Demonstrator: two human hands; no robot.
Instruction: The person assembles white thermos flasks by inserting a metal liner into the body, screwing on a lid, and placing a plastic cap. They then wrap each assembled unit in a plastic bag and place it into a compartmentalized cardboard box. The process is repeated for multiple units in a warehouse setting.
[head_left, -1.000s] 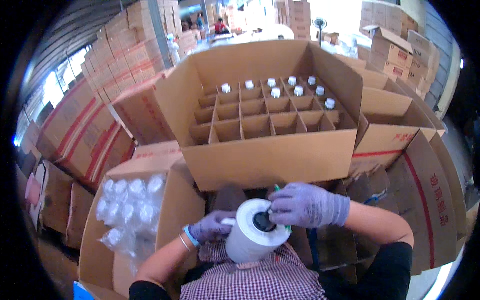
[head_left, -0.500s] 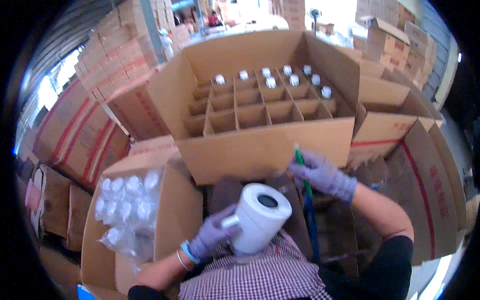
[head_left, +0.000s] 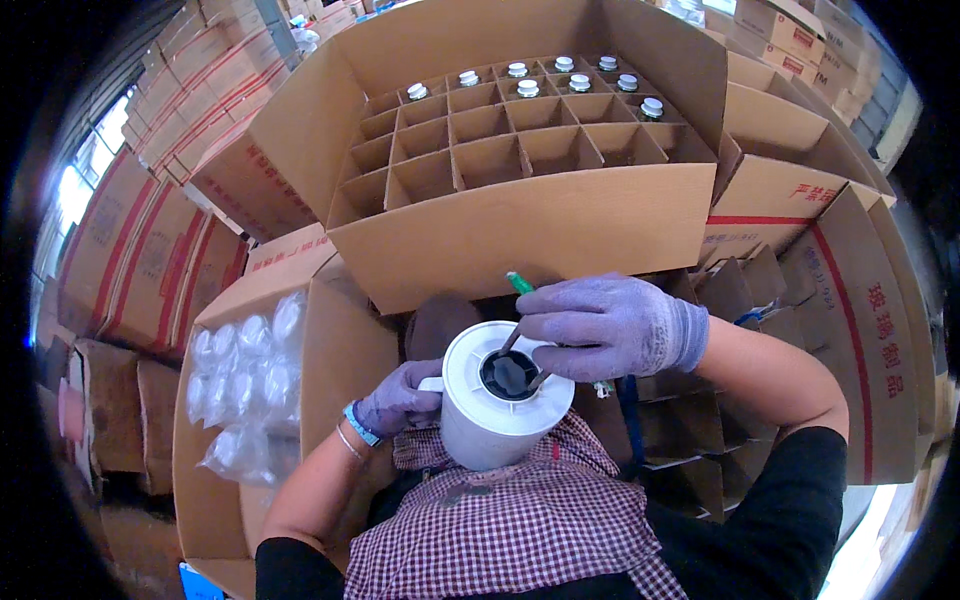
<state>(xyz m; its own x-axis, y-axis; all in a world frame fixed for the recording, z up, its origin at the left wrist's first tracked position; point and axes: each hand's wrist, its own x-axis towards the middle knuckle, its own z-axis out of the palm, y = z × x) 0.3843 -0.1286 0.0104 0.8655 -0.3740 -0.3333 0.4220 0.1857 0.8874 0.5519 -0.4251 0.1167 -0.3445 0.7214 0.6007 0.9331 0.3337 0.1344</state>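
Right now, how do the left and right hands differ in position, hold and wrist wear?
The left hand is at the side handle of the white container; the right hand is over its black centre.
The left hand holds that handle, while the right hand holds a green stick.
A blue band circles the wrist behind the left hand; none shows behind the right hand.
Both wear purple gloves.

The left hand (head_left: 398, 400) and right hand (head_left: 610, 325) wear purple-grey knit gloves with snug cuffs (head_left: 690, 335), a light-blue band (head_left: 360, 425) and a thin pale bracelet (head_left: 349, 440) circle the left wrist, and black short sleeves (head_left: 790, 500) flank a dark-and-white checked apron (head_left: 510, 530) bearing a dark smudge (head_left: 466, 490) and a small red mark (head_left: 556, 452).
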